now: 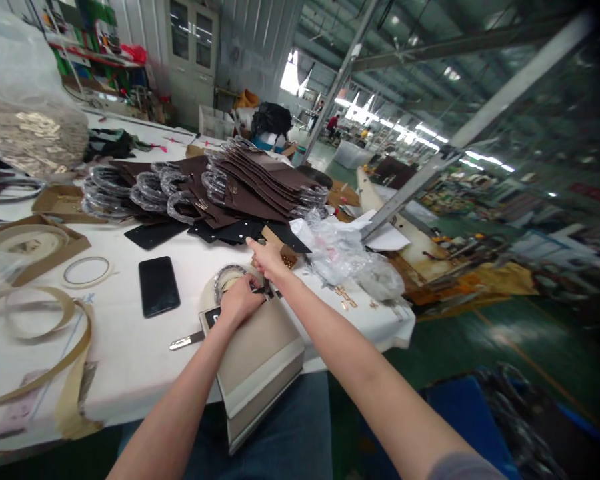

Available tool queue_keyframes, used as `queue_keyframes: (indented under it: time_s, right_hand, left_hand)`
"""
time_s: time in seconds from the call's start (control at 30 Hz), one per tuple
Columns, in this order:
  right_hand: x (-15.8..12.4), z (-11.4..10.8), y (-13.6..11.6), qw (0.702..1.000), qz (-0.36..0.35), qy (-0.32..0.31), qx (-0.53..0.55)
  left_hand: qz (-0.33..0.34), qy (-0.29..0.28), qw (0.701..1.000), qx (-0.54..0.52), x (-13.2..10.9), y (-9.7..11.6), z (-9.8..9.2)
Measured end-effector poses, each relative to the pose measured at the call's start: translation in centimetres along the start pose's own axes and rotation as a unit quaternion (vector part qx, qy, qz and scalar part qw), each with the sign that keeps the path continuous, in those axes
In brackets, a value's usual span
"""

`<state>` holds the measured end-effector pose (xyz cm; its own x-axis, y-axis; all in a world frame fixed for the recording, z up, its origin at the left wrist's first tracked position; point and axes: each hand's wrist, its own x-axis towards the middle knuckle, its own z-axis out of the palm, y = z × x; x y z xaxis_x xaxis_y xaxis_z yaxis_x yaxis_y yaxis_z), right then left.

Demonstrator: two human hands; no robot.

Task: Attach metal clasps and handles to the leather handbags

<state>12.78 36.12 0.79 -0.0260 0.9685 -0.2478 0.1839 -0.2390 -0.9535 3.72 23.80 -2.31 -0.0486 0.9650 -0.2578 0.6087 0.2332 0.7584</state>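
A beige bag (pixel 265 337) lies at the table's front edge, its near end sticking out over my lap. My left hand (pixel 241 297) is at its far end, fingers curled against the bag's edge beside a plastic-wrapped handle (pixel 225 275). My right hand (pixel 267 259) is just beyond, closed with the thumb on top; whatever its fingers may hold is hidden. Close by it stands a small box (pixel 289 259) with small brass-coloured pieces in it. A cutter knife (pixel 183 342) pokes out on the left of the bag, partly under it.
Stacked dark brown bags (pixel 260 177) with plastic-wrapped handles fill the back of the table. A black phone (pixel 159 287) and a tape roll (pixel 87 271) lie left. Right are crumpled clear plastic (pixel 340 250), several gold metal pieces (pixel 344 297) and a slanting metal post (pixel 430 167).
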Motion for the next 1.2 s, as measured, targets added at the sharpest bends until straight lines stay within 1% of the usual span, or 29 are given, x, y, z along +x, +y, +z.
queue_keyframes:
  time_s: [0.13, 0.2, 0.27, 0.37, 0.47, 0.7, 0.87, 0.93, 1.07, 1.13, 1.2]
  right_hand:
    - [0.0, 0.6, 0.5, 1.000, 0.005, 0.005, -0.027]
    - [-0.5, 0.6, 0.5, 0.999, -0.018, 0.004, -0.048]
    - [-1.3, 0.4, 0.5, 0.994, -0.071, 0.007, -0.080]
    - [-2.7, -0.1, 0.7, 0.977, -0.175, 0.020, -0.124]
    - [-4.2, -0.8, 1.0, 0.966, -0.226, 0.027, -0.119]
    - [-7.3, -2.2, 2.1, 0.969, -0.243, 0.025, -0.043]
    - [-8.9, -3.0, 3.2, 0.970, -0.232, 0.064, -0.025]
    - [-8.9, -3.3, 3.0, 0.972, -0.226, 0.060, 0.003]
    - [-8.7, -4.4, 1.7, 0.973, -0.213, 0.026, 0.083]
    - [-9.0, -4.9, 1.4, 0.972, -0.218, 0.028, 0.087]
    - [-9.5, -5.1, 1.6, 0.972, -0.222, 0.032, 0.064]
  left_hand:
    - [0.021, 0.006, 1.000, 0.001, 0.3, -0.1, 0.2]
    - [0.025, 0.002, 1.000, -0.004, 0.4, -0.1, 0.3]
    - [0.024, 0.002, 1.000, -0.010, 0.5, 0.0, 0.2]
    - [0.018, 0.004, 1.000, -0.017, 0.3, 0.1, 0.1]
    - [0.013, 0.001, 1.000, -0.024, 0.2, 0.0, 0.0]
    - [-0.020, -0.002, 0.999, -0.025, 0.3, -0.1, 0.0]
    - [-0.012, 0.003, 1.000, -0.013, 0.3, -0.2, 0.2]
    - [-0.013, -0.001, 1.000, -0.010, 0.2, -0.2, 0.1]
    - [-0.007, -0.001, 1.000, -0.011, 0.3, 0.1, 0.1]
    - [-0.009, -0.006, 1.000, -0.007, 0.3, 0.2, 0.0]
    - [-0.011, -0.015, 1.000, -0.003, 0.4, 0.2, 0.0]
